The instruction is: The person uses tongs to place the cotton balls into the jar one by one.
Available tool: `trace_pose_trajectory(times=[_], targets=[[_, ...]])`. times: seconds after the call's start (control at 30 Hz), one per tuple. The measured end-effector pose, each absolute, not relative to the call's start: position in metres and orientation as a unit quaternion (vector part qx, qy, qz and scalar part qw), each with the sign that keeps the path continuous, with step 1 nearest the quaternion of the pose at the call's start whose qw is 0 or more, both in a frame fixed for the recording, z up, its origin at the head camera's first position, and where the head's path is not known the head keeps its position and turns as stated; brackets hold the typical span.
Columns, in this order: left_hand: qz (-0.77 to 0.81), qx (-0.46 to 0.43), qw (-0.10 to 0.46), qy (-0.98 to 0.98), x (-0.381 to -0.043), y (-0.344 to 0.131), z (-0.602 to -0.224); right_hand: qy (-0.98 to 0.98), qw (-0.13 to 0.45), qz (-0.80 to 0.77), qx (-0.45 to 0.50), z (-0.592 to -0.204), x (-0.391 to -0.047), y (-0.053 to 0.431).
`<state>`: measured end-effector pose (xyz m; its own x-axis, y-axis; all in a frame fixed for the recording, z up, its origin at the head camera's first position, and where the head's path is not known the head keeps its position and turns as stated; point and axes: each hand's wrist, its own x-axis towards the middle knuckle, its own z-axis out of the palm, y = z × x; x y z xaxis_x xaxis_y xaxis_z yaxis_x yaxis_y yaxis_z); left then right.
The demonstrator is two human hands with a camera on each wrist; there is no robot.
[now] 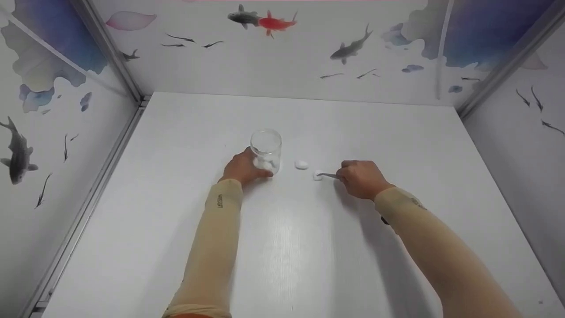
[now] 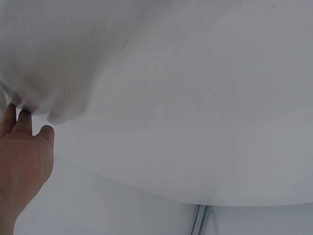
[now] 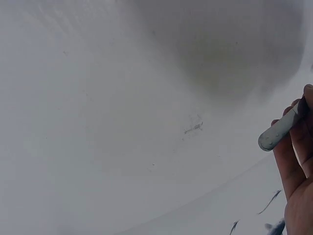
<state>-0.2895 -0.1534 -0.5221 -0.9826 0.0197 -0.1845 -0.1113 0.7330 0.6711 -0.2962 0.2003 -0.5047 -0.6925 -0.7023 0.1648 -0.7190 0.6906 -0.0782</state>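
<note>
My left hand (image 1: 242, 168) is wrapped around the lower part of a clear jar (image 1: 266, 143), thumb across its front. Several white cotton balls (image 1: 264, 164) lie inside, toward the bottom. To the right of the jar, my right hand (image 1: 363, 179) grips a pair of grey metal tweezers (image 1: 329, 175), their tips at a cotton ball (image 1: 317, 176). Another cotton ball (image 1: 301, 164) lies on the table between that one and the jar. In the right wrist view, the rounded back end of the tweezers (image 3: 279, 134) sticks out past the fingers.
The white tabletop (image 1: 282, 247) reaches back to a wall (image 1: 287, 62) printed with fish. Side panels (image 1: 26, 145) with metal frame posts (image 1: 110, 53) close in the left and right.
</note>
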Motion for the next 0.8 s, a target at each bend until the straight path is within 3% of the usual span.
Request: trace_pose_trajectory(times=[0.4,0.8], targets=[[0.375,-0.030,0.094,0.922,-0.289,-0.155,-0.519,-0.911,0.104,0.071,0.392,-0.472,-0.308,0.202],[0.382,-0.028,0.091,0.919,-0.292,-0.155,-0.526,-0.901,0.151,0.057,0.403,-0.414,-0.323,0.160]])
